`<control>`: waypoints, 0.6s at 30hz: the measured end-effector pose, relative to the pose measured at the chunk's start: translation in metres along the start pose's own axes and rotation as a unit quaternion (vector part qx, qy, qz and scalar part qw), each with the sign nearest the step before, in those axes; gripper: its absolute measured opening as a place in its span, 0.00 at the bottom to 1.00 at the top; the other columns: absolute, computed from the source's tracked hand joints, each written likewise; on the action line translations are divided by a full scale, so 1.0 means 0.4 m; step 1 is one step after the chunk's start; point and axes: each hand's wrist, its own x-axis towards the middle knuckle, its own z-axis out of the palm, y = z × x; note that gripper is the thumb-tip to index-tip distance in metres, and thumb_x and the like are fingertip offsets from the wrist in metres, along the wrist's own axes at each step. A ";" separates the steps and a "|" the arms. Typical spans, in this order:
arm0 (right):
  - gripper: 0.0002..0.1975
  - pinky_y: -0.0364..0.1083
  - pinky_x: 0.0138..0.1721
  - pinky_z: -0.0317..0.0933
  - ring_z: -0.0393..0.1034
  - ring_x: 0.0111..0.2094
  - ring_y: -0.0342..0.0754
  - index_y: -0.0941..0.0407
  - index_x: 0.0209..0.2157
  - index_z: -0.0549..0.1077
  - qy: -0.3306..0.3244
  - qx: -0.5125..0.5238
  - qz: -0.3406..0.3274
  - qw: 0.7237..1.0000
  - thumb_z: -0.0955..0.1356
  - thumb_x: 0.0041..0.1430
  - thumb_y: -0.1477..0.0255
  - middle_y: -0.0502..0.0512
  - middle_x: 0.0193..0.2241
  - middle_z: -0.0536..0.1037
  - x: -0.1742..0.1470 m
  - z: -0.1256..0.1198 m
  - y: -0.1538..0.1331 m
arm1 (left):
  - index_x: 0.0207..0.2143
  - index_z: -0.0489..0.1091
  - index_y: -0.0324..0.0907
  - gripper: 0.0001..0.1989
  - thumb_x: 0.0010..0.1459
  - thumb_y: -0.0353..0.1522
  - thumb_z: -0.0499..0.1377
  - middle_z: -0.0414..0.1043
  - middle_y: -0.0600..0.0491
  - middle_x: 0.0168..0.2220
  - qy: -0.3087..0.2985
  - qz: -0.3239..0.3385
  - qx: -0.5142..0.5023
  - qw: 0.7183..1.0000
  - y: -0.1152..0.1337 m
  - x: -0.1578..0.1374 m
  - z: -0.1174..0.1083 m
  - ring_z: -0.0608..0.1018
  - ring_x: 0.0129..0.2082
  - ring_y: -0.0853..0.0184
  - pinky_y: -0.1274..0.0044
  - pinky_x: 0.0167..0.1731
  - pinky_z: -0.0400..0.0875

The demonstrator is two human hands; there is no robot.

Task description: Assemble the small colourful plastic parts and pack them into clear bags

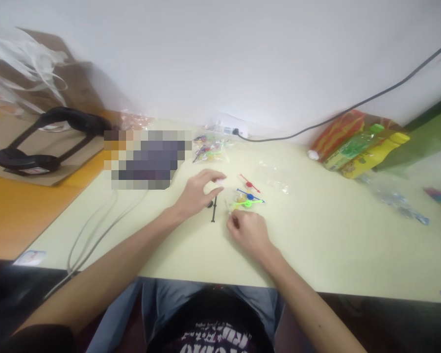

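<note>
My left hand is curled above the table, a small whitish piece between its thumb and fingertips. My right hand is closed, pinching a thin whitish stick that points up and away. Below my left hand lies a black stick with flared ends, beside a black round piece partly covered by the hand. Just beyond my right hand are a red arrow spinner, a blue one and a green one, with small yellowish pieces among them.
Clear bags of colourful parts lie near a white power strip. A blurred-out dark object and grey cables are on the left. Bottle-shaped packs and crumpled clear plastic sit at right. A black frame rests on cardboard.
</note>
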 end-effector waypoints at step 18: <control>0.13 0.46 0.27 0.38 0.70 0.24 0.46 0.54 0.28 0.72 0.033 -0.019 0.035 0.999 0.64 0.68 0.67 0.53 0.25 0.80 0.013 0.021 -0.008 | 0.50 0.78 0.45 0.14 0.65 0.28 0.58 0.78 0.46 0.47 -0.191 0.106 0.008 0.976 -0.005 -0.025 -0.029 0.80 0.46 0.63 0.71 0.49 0.76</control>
